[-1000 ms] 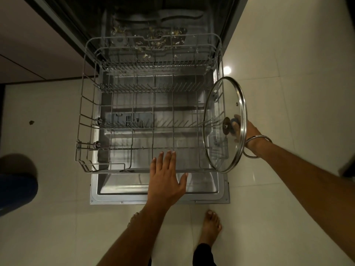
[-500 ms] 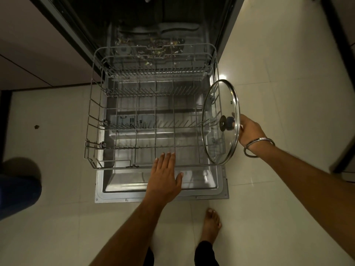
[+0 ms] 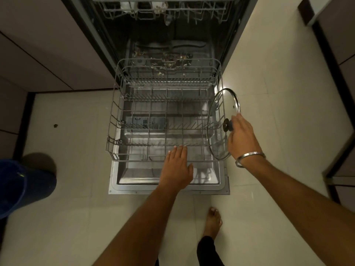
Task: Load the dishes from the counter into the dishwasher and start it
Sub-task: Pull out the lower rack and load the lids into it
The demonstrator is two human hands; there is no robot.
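right hand (image 3: 243, 137) grips glass lid (image 3: 219, 131) (knob half-hidden) | left hand (image 3: 177, 166) flat

right hand (image 3: 243, 138) holding a round glass lid with a steel rim (image 3: 222, 123) upright by its dark knob at the right side of the pulled-out grey wire dishwasher rack (image 3: 134, 120), left hand (image 3: 177, 167) flat over the front rail

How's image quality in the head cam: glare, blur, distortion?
Head view: dim overall; glare spot on the floor tile beside the rack; wide-angle bending at the edges; slight motion blur on the left hand; glass lid and right hand fairly sharp.
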